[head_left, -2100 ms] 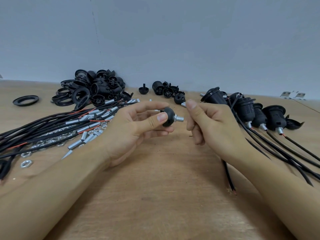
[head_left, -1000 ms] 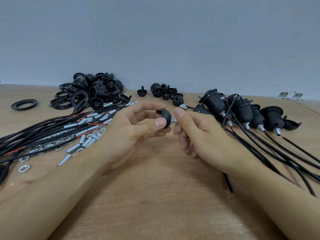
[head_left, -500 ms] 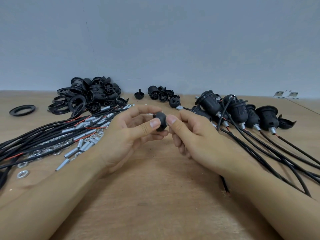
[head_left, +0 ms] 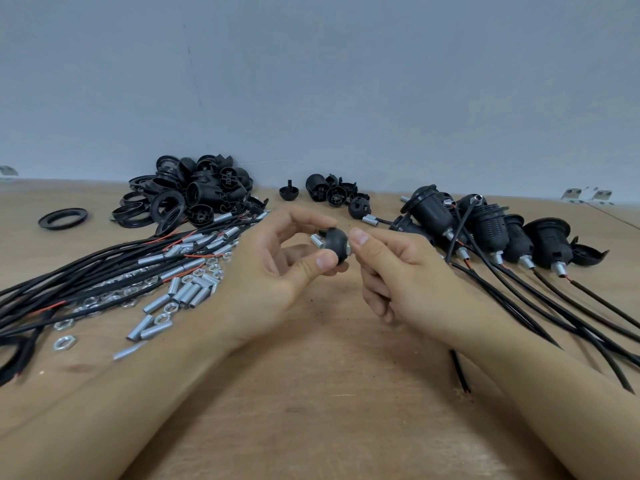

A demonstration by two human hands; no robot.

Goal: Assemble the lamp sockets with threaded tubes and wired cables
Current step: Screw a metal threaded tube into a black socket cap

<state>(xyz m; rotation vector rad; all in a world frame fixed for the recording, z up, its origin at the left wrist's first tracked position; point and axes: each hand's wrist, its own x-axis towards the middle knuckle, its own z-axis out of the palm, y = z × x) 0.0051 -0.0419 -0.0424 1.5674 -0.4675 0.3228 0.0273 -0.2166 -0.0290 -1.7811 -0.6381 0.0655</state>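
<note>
One black socket cap (head_left: 335, 244) sits at frame centre between both hands, a threaded tube (head_left: 316, 242) poking from its left side, long axis running left to right. The left hand (head_left: 277, 271) pinches the cap between thumb and fingers; the right hand (head_left: 391, 268) meets its right face with thumb and curled fingers, seemingly on a small metal part, though the contact is hidden. Both are equally near. At right lie about five assembled sockets (head_left: 485, 230) with cables; at left, wired cables (head_left: 86, 271), loose tubes (head_left: 180, 296), nuts (head_left: 64, 342), uncountable; upper left, a heap of black parts (head_left: 194, 195).
</note>
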